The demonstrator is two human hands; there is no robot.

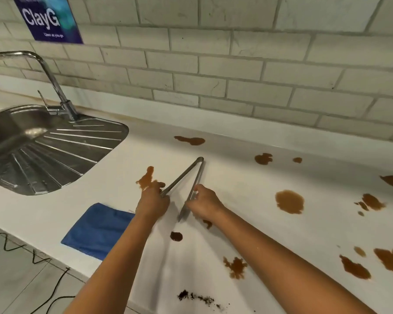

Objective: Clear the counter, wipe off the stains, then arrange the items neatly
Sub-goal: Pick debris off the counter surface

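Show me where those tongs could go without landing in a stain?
Bare counter runs along the tiled wall, behind the stains, and between the sink and blue cloth. Right of the tongs it is crowded with spills.

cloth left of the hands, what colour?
Blue, plain, no pattern. The cloth shows best in the head view.

Brightness: even, soft indoor light, fairly bright
Shadows: faint grey ones under both forearms on the white counter [114, 177]
Glare: pale highlights on the stainless steel sink with ribbed drainer [55, 150] and the curved chrome tap [55, 85]
Blur: slight softness overall, motion smear at the sink's left edge
Distortion: wide-angle bending of the grey brick-pattern wall tiles [236, 64] toward the edges
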